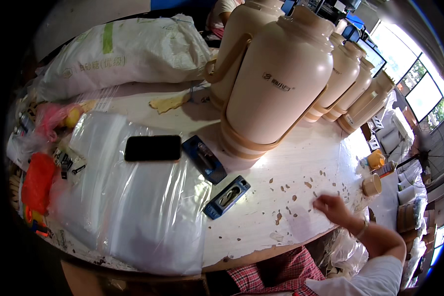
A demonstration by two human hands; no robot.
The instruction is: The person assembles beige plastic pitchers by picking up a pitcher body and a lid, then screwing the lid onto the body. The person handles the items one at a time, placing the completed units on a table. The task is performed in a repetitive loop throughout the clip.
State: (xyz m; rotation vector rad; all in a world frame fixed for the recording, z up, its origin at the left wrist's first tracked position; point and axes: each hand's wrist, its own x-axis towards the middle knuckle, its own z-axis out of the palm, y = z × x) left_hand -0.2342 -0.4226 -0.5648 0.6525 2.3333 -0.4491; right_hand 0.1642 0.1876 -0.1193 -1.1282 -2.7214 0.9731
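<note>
My right hand (333,209) hangs over the table's right front part, its fingers curled in. What it holds, if anything, cannot be made out. My left hand is out of view. Beyond the right hand stands a large cream vacuum jug (284,79) with an open neck, a tan base band and a tan handle. A second jug (225,54) stands behind it. Left of the hand lie a blue box with a cut-out window (227,197) and a dark blue pack (204,160). Beside them a black phone (153,148) rests on flat clear plastic bags (148,212).
More cream jugs (341,74) line the table's far right. A stuffed white woven sack (128,54) lies at the back left. Red plastic (38,182) and clutter crowd the left edge. A beige cup (372,185) sits at the right edge. Another person (222,15) is behind the jugs.
</note>
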